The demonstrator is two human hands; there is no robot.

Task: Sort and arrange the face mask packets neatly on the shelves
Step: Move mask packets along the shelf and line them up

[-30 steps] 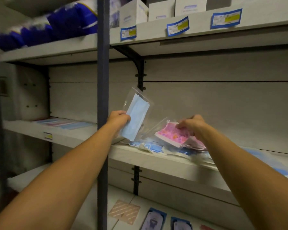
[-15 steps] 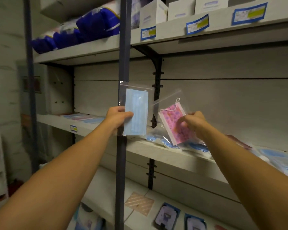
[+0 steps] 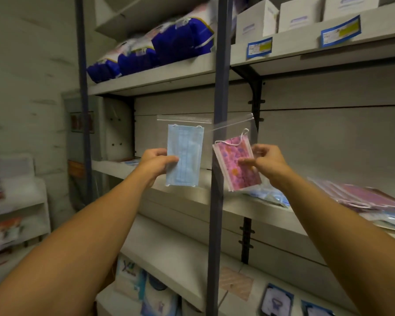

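Holding two packets up in front of the middle shelf [image 3: 226, 208], both clear of its front edge and touching nothing on it. Left hand [image 3: 156, 163] pinching the blue mask packet [image 3: 184, 156] at its left long edge, thumb lying across the front and the remaining fingers hidden behind; grip closed on the packet alone. Right hand [image 3: 268, 161] pinching the pink patterned mask packet [image 3: 236, 164] at its right long edge, thumb and forefinger closed on it, other fingers loosely curled above.

Hanging with long axes near vertical: the blue one upright, zip strip at top, the pink one tilting with its top leaning right and its bottom corner dipping toward the shelf's front edge. Lying side by side, close but apart, with the dark upright post [image 3: 217, 156] crossing between or just behind them; hard telling which from this angle.

Judging the sort: pink stack [image 3: 372, 197] lying toward the right end of the same shelf, so nearer the right hand and on the side the pink packet is already leaning. Blue loose packets [image 3: 274, 197] sitting at the front edge directly below the right hand. More flat packets barely showing on the neighbouring shelf bay, far left, behind the left hand, blurred and mostly hidden, so suiting the blue packet only as a guess.

Right end of the shelf cut off by the frame; stack depth not readable. Shelf labels above too blurred for reading.
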